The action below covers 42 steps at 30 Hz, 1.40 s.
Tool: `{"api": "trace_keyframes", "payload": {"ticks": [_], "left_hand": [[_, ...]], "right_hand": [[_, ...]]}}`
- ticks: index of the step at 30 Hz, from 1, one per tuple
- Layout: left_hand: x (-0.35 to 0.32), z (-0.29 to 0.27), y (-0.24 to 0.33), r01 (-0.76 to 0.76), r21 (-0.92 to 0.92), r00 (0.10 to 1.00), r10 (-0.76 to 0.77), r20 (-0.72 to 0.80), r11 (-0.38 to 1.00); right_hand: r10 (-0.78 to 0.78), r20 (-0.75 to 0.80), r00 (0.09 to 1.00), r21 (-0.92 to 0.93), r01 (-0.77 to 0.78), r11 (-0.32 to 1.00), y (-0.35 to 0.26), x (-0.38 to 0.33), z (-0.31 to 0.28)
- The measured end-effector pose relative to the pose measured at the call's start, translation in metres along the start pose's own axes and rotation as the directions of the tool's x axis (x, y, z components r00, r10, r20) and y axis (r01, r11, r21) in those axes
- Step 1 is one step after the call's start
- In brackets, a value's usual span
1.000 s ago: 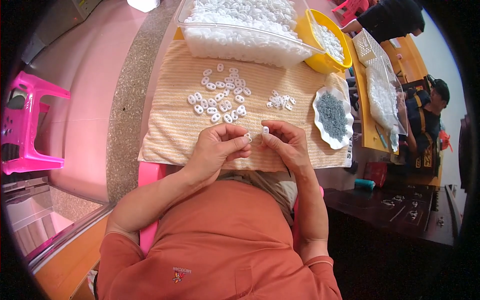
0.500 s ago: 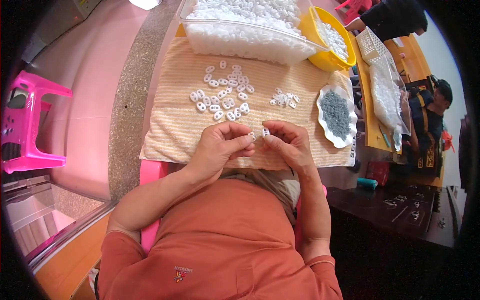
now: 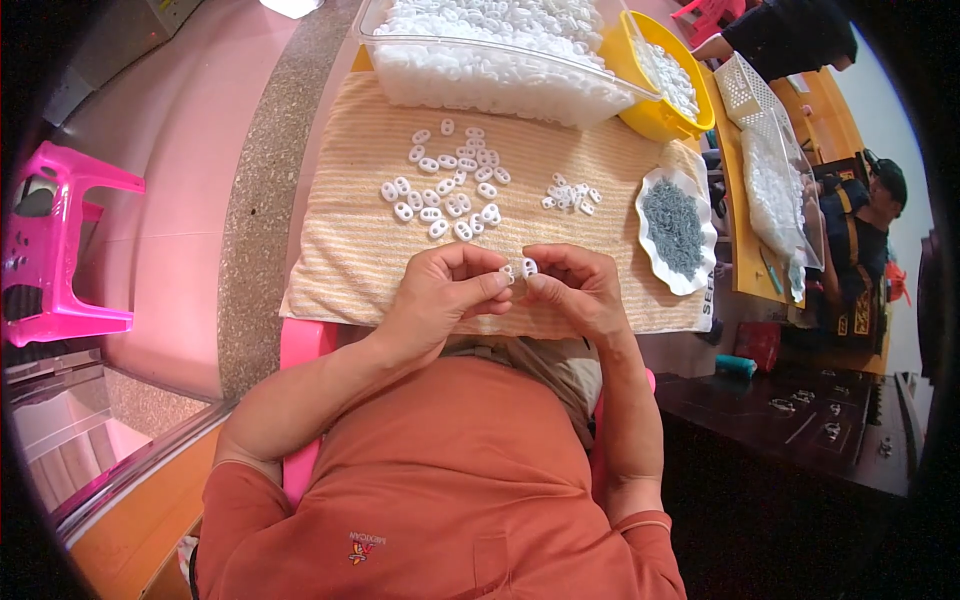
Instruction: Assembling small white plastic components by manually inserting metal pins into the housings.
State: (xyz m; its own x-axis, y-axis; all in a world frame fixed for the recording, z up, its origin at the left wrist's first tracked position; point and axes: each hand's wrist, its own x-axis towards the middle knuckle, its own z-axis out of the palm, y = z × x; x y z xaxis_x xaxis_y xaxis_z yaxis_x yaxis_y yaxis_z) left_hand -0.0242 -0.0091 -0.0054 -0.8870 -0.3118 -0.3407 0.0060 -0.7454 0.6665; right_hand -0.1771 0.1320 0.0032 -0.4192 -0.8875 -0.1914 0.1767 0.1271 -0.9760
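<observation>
Pinches between thumb and forefinger of the left hand a small white piece, ring-like where it shows, partly covered by fingertips. Grasps likewise in the right hand a glossy-looking white oval with dark openings, just beside the left hand's piece. Has, beyond the left hand, loose two-holed white ovals; beyond the right, a cluster of smaller white pieces; farther right, a wavy-rimmed dish of grey bits.
</observation>
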Motion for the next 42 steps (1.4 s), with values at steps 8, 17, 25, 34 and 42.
{"api": "trace_keyframes", "payload": {"ticks": [8, 17, 25, 34, 42], "left_hand": [[0.0014, -0.0013, -0.0024, -0.004, 0.023, 1.0, 0.004, -0.002, 1.0], [0.0009, -0.0014, -0.0022, -0.006, 0.023, 1.0, 0.005, 0.014, 1.0], [0.0015, -0.0009, -0.0031, -0.009, 0.044, 1.0, 0.009, 0.002, 0.999], [0.0014, 0.0005, -0.0016, -0.004, 0.057, 1.0, 0.003, 0.007, 0.998], [0.0013, 0.0007, -0.002, -0.002, 0.056, 1.0, 0.001, 0.01, 0.998]], "right_hand": [[0.002, 0.008, 1.0, 0.001, -0.002, 1.0, -0.0004, -0.0007, -0.0001], [0.006, 0.013, 1.0, -0.022, -0.006, 1.0, -0.0022, -0.0017, -0.001], [-0.007, 0.012, 1.0, -0.049, 0.008, 0.999, -0.002, -0.0016, -0.0003], [0.012, 0.039, 0.999, -0.028, -0.011, 1.0, -0.004, -0.002, 0.0019], [0.044, 0.059, 0.997, 0.073, -0.048, 0.996, -0.0065, -0.003, 0.0065]]}}
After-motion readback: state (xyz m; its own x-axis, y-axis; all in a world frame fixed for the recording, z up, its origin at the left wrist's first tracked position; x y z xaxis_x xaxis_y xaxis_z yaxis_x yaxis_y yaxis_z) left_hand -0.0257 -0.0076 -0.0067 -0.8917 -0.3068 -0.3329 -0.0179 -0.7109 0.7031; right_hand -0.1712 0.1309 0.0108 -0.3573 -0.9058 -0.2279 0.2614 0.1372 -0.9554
